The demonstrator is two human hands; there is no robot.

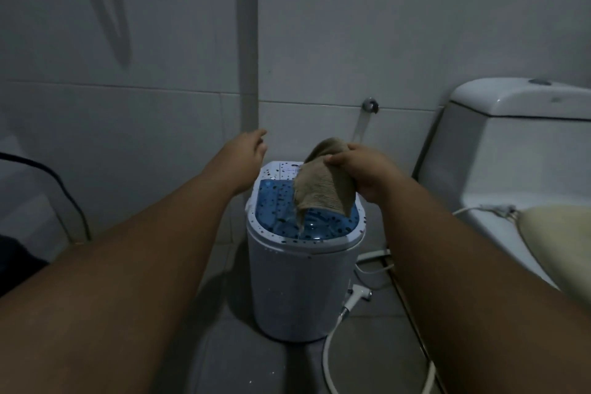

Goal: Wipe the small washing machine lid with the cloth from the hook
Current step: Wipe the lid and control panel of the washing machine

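**Two bare arms over a speckled washer**

Two forearms reach out from the bottom of the view toward a small white washing machine (300,281) standing on the grey tiled floor (249,361). A pale hose (329,352) curls along the floor by its right side. The machine's blue see-through lid (287,211) is shut and dotted with dark specks. The right hand (364,169) is above the lid's right part, its fingers (335,158) clamped on a tan ribbed cloth (323,189); the cloth hangs down and its lower corner looks to touch the lid. The left hand (249,153) is raised just left of the machine's back edge, holding nothing, fingers loosely curled and slightly apart. To the right stands a white toilet (511,150), near the machine. Behind everything is a tiled wall (144,121) with a vertical pipe (248,41) and a small metal valve (371,104).
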